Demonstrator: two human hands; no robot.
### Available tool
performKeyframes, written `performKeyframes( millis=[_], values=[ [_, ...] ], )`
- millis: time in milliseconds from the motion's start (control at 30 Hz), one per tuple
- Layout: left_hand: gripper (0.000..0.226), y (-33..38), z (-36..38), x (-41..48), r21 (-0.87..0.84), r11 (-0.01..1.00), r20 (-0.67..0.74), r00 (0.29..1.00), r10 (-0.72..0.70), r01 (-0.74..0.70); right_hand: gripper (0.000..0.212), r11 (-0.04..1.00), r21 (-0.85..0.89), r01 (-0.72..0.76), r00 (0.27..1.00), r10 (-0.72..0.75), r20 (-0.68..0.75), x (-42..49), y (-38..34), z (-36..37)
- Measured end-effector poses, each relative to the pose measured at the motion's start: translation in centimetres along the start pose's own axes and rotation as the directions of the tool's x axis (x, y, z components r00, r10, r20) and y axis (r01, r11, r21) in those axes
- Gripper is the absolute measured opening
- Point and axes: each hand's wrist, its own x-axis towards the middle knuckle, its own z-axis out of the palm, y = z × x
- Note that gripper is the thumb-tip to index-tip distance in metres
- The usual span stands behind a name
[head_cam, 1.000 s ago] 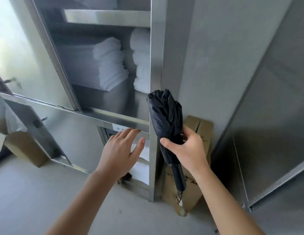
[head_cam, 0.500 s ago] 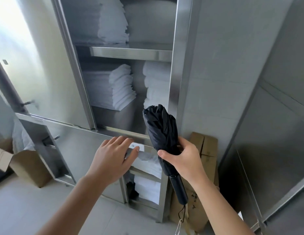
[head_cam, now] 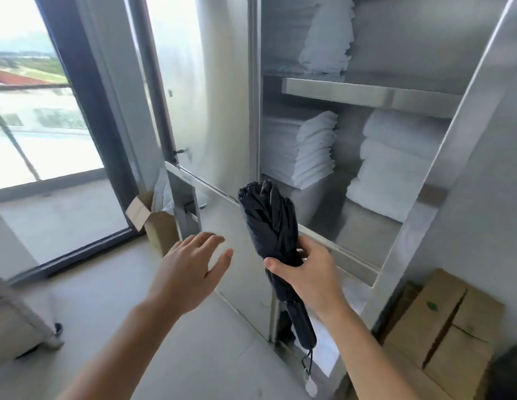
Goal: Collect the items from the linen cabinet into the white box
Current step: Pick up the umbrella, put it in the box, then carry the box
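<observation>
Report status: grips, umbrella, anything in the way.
Left grip open, empty. Right grip holds folded black umbrella, handle down. Lower cabinet door open just beyond left grip.

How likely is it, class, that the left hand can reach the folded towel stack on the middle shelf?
Probably yes: the left hand is open and empty, the cabinet door stands open, and nothing fronts the folded towel stack. The black umbrella in the right hand stands near that path.

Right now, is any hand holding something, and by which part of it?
The right hand grips a folded black umbrella around its middle, above the handle. The left hand holds nothing.
</observation>
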Motion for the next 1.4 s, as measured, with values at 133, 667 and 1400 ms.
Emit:
performKeyframes(
  millis=[133, 667, 1400],
  values=[
    [0.053, -3.3, -1.3, -4.4, 0.116, 0.966, -0.013, 0.973, -0.230, 0.230, 0.027, 0.999, -0.008, 0.040, 0.970, -0.037, 0.239, 2.0, -0.2, 5.4],
    [0.051, -5.8, -18.5, -37.0, 0.387, 0.309, -0.422, 0.465, -0.778, 0.869, 0.027, 0.907, 0.360, 0.218, 0.366, -0.418, 0.831, -15.9, -13.8, 29.3],
    [0.047, -8.4, -22.9, -46.3, 0.287, 0.183, -0.561, 0.320, -0.764, 0.940, 0.026, 0.885, 0.427, 0.183, 0.200, -0.459, 0.866, -25.4, -19.5, 39.5]
  ],
)
